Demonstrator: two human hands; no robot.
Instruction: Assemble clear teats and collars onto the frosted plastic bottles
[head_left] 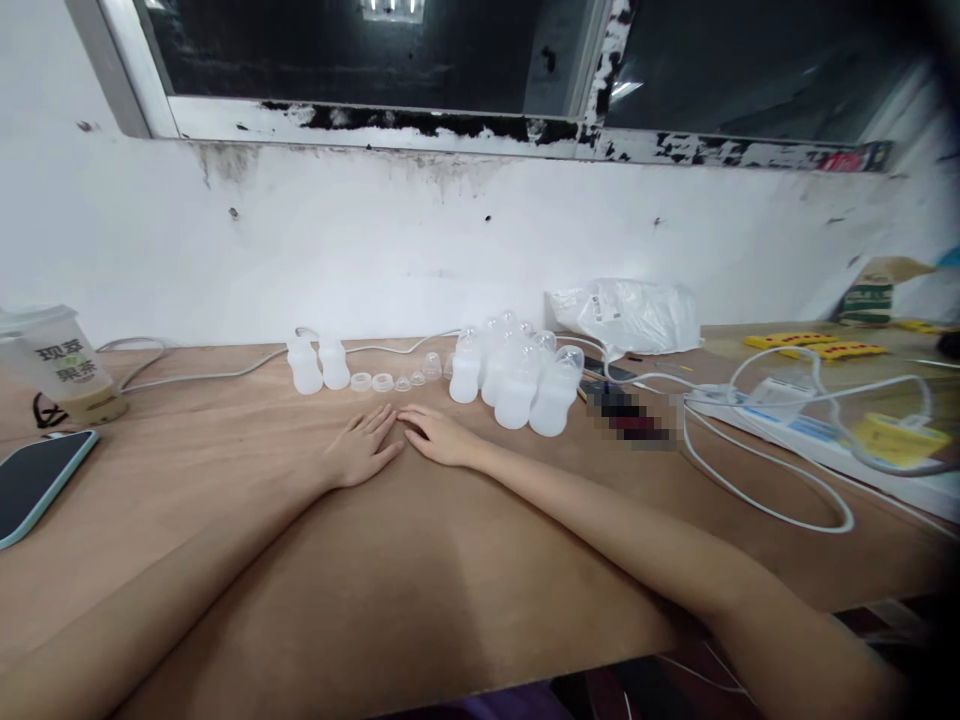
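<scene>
A: Locate the bottles.
B: Far side of the table (pixel 390 610), near the wall (pixel 390 230). Two open bottles (pixel 305 368) stand upright on the left: frosted white, waisted, narrow-necked. Several capped bottles (pixel 517 395) stand in a tight cluster on the right, same frosted body, each topped by a clear, rounded cover.

A: Identify the parts between them.
B: From left to right: two translucent white rings (pixel 371 383), flat and round; two small clear teats (pixel 409 381), dome-shaped; then a larger clear dome (pixel 433 367). All are in a rough row, just beyond the fingertips.

A: State of the left hand (pixel 361 447)?
B: Palm down, flat on the wood, fingers straight and close together, thumb spread. It grips nothing.

A: And the right hand (pixel 439 437)?
B: Palm down, fingers extended with a slight curve, thumb apart. Also gripping nothing. The two hands converge at the fingertips; I cannot tell whether they touch.

A: Surroundings?
B: Left: a plastic cup (pixel 79 370) with a pale lid, and a dark-screened phone (pixel 45 485) lying flat. Right: a crinkled white bag (pixel 630 315) behind the cluster, and a power strip (pixel 806 435) with looped white cables (pixel 780 520).
</scene>
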